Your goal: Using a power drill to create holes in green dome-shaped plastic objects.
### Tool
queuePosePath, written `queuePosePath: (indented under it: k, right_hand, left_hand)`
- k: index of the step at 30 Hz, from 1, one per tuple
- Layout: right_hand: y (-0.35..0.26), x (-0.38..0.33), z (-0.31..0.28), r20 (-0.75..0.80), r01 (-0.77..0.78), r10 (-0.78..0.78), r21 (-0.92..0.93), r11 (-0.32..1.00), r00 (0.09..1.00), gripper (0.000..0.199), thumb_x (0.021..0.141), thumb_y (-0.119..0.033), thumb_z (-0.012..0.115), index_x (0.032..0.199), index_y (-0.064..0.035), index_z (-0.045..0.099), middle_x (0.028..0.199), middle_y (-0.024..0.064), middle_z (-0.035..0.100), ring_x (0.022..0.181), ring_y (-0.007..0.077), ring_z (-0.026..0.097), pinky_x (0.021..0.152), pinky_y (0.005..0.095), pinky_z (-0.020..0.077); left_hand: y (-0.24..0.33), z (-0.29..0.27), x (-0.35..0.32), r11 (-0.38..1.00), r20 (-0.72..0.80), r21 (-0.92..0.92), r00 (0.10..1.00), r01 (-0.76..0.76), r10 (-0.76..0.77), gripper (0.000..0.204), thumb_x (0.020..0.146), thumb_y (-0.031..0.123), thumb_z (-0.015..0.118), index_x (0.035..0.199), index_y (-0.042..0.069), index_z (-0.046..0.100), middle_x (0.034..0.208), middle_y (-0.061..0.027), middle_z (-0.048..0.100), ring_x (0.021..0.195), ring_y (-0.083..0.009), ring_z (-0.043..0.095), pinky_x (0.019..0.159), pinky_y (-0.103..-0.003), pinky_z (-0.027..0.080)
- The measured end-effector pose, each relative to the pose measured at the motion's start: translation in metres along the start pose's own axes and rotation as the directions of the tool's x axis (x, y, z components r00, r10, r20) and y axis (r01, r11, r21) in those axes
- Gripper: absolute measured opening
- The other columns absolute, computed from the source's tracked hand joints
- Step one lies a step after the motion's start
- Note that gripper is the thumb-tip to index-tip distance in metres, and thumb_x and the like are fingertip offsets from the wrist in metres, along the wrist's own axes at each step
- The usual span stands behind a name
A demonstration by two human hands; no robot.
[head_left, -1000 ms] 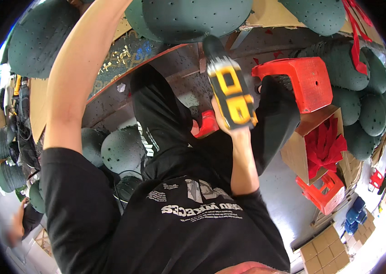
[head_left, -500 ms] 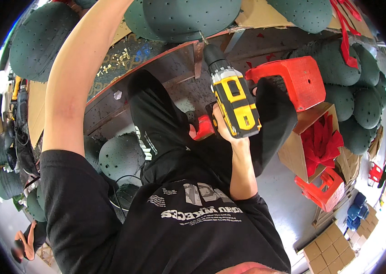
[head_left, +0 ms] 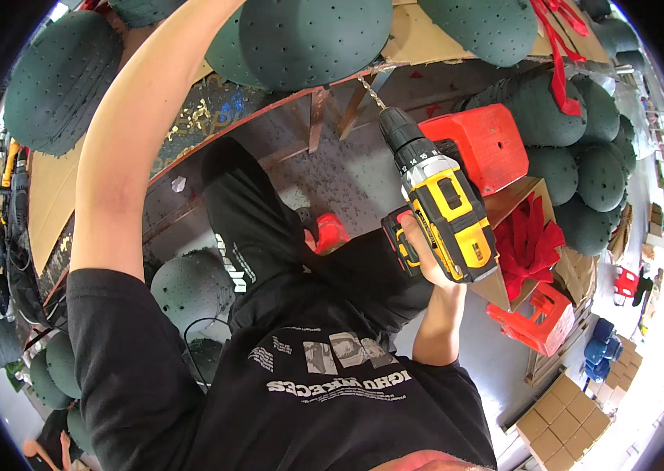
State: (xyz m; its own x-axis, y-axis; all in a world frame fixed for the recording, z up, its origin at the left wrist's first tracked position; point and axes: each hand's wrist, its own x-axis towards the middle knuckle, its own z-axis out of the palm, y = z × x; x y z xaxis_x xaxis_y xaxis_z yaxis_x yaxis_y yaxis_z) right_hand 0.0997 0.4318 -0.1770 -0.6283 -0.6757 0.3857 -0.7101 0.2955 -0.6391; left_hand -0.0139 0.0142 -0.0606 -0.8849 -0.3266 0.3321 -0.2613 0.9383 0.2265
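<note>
My right hand is wrapped round the grip of a yellow and black cordless drill. Its thin twisted bit points up and left, apart from the nearest dome. That dark green foam dome, dotted with small holes, rests at the near edge of the workbench. My left arm reaches up past the dome's left side and leaves the picture at the top, so the left hand is out of sight. Another holed dome lies to the left and a third to the right.
Red ribbons hang over the bench's right end. Below are stacked green domes, a red plastic stool, a cardboard box of red fabric pieces, and a second red stool. Brown cartons stand lower right; more domes lie lower left.
My right hand has drawn the drill down and to the right, taking the bit away from the dome's lower edge. The view has shifted slightly; my left arm keeps its reach.
</note>
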Motion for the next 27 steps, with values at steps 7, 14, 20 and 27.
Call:
queuePosePath:
  k: [7, 14, 20, 27]
  right_hand:
    - [-0.021, 0.059, -0.031, 0.144, -0.222, 0.202, 0.138, 0.965, 0.969, 0.025, 0.081, -0.002, 0.078, 0.105, -0.0043, 0.073, 0.103, 0.0082, 0.074, 0.093, 0.0193, 0.071, 0.081, 0.0316, 0.0559]
    - [-0.047, 0.108, -0.034, 0.126, -0.338, 0.315, 0.423, 0.84, 0.941, 0.018, 0.085, -0.006, 0.076, 0.101, -0.0019, 0.07, 0.076, -0.002, 0.064, 0.063, 0.0054, 0.056, 0.056, 0.0229, 0.0455]
    - [-0.06, 0.121, -0.027, 0.132, -0.347, 0.321, 0.364, 0.864, 0.938, 0.019, 0.084, -0.005, 0.076, 0.101, -0.0007, 0.07, 0.078, 0.0004, 0.067, 0.064, 0.0066, 0.059, 0.058, 0.0233, 0.0483]
    - [-0.071, 0.125, -0.032, 0.15, -0.361, 0.33, 0.292, 0.886, 0.932, 0.021, 0.084, -0.005, 0.075, 0.104, 0.0002, 0.071, 0.083, 0.0032, 0.07, 0.068, 0.0086, 0.064, 0.062, 0.0243, 0.0513]
  left_hand:
    - [0.001, 0.001, -0.006, 0.999, -0.083, -0.043, 0.996, -0.027, 0.024, 0.041, 0.096, 0.038, 0.046, 0.108, 0.004, 0.065, 0.113, -0.0216, 0.067, 0.106, -0.0407, 0.064, 0.093, -0.051, 0.049]
    - [-0.006, 0.003, -0.005, 0.996, -0.105, -0.067, 0.994, -0.05, 0.043, 0.039, 0.094, 0.037, 0.047, 0.104, 0.005, 0.067, 0.109, -0.0222, 0.069, 0.104, -0.0406, 0.065, 0.091, -0.051, 0.05]
    - [-0.007, 0.002, -0.005, 0.996, -0.089, -0.088, 0.996, -0.02, 0.012, 0.039, 0.093, 0.036, 0.048, 0.104, 0.004, 0.067, 0.11, -0.0222, 0.069, 0.105, -0.0402, 0.065, 0.092, -0.052, 0.049]
    - [-0.006, 0.0, -0.007, 0.995, -0.089, -0.096, 0.996, -0.021, 0.013, 0.04, 0.093, 0.036, 0.048, 0.104, 0.003, 0.067, 0.111, -0.0226, 0.069, 0.107, -0.0405, 0.064, 0.093, -0.052, 0.048]
